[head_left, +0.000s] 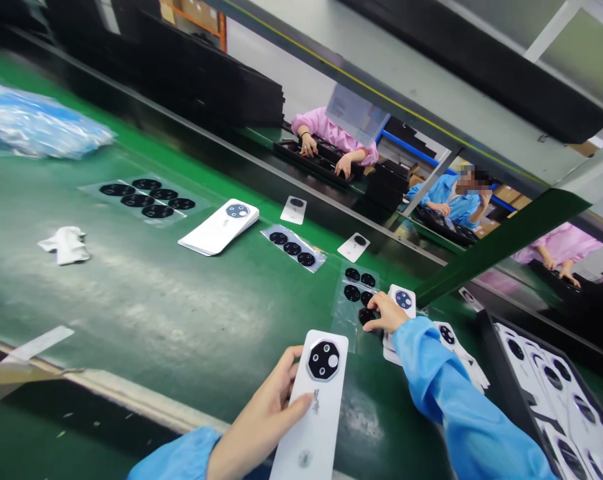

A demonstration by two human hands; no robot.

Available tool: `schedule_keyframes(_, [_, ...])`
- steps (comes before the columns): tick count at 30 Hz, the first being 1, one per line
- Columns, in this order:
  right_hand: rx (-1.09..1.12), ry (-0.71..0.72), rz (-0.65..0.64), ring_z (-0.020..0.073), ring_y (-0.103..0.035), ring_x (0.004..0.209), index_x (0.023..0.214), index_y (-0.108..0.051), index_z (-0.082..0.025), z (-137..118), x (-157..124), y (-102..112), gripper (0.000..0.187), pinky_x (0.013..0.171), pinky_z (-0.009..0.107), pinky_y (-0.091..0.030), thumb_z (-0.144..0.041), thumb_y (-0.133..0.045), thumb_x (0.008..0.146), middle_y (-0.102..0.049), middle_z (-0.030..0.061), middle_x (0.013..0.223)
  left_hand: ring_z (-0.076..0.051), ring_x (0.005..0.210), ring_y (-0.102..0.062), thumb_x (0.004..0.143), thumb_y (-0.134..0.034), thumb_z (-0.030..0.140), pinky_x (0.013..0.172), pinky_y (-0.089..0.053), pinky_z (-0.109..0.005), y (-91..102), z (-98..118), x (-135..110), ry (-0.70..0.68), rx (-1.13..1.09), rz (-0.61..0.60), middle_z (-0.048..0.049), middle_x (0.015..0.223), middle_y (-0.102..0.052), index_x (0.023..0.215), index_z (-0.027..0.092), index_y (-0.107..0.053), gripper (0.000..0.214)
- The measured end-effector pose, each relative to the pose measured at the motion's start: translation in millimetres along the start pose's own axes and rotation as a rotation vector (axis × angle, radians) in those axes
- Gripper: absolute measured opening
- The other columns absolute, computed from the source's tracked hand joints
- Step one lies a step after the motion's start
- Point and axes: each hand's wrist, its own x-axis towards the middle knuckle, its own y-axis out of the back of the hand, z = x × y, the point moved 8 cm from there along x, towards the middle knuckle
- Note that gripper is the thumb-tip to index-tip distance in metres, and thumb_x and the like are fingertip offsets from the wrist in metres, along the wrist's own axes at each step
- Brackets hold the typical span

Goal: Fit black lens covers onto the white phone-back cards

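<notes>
Roughly low-centre: left hand (266,420) closed around white back cover (309,427), thumb on face, fingers behind. Cover's long axis ran 6 to 12 o'clock, black camera ring (323,360) at 12 end. Right hand (387,313) lay at 1 o'clock from cover, near but apart, fingertips pinched down on black lens disc (365,317) at 6 o'clock edge of clear sheet (354,283) on green counter (156,300). Disc sat at 9 o'clock of right hand, far nearer it than left. Whether disc was free of sheet: could not tell.

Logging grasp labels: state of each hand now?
Left hand: closed, holding white back cover.
Right hand: fingertips on black lens disc, grip cannot be told.
</notes>
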Motion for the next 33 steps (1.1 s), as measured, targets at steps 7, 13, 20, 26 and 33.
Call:
schedule_keyframes(7, [0.014,-0.051,-0.096,0.0095,-0.037,0.075,0.086,-0.039,-0.012,2,7,-4,0.051,0.068,0.023,-0.033,-0.023,-0.078,0.055,-0.042,0.0019,0.091,-0.014,0.090,-0.053,0.083,-0.053,0.042,0.075,-0.045,-0.025,2.8,9,0,0.002,-0.034,-0.002,-0.0146,0.113,-0.047,0.121,0.012,-0.016,0.061])
schedule_keyframes(13, [0.006,-0.118,-0.049,0.0099,-0.041,0.071,0.094,-0.039,-0.014,1,-8,-2,0.049,0.067,0.024,-0.035,-0.025,-0.073,0.061,-0.045,0.0000,0.083,-0.014,0.088,-0.054,0.080,-0.053,0.035,0.073,-0.046,-0.024,6.2,12,-2,0.041,-0.046,0.023,-0.0106,0.104,-0.051,0.121,0.012,-0.019,0.059])
schedule_keyframes(20, [-0.035,-0.025,0.145,0.0146,-0.047,0.085,0.103,-0.048,-0.013,-1,-27,0,0.040,0.080,0.032,-0.041,-0.031,-0.063,0.070,-0.045,0.0069,0.101,-0.013,0.088,-0.055,0.080,-0.054,0.025,0.073,-0.047,-0.024,10.5,9,-2,0.075,-0.131,0.054,-0.0107,0.113,-0.049,0.121,0.014,-0.022,0.053])
schedule_keyframes(26, [-0.064,0.135,0.235,0.0167,-0.046,0.096,0.110,-0.047,-0.013,-5,-35,-2,0.040,0.087,0.033,-0.042,-0.025,-0.053,0.072,-0.040,0.0091,0.111,-0.013,0.088,-0.056,0.080,-0.055,0.023,0.073,-0.048,-0.024,12.6,10,-1,0.092,-0.164,0.068,-0.0119,0.116,-0.049,0.122,0.013,-0.023,0.053])
schedule_keyframes(33, [-0.103,0.200,0.281,0.0173,-0.045,0.101,0.112,-0.046,-0.012,-9,-41,-1,0.042,0.092,0.035,-0.042,-0.033,-0.049,0.076,-0.037,0.0096,0.114,-0.013,0.087,-0.056,0.079,-0.054,0.019,0.071,-0.047,-0.022,12.5,12,0,0.110,-0.171,0.077,-0.0122,0.113,-0.050,0.121,0.012,-0.024,0.052])
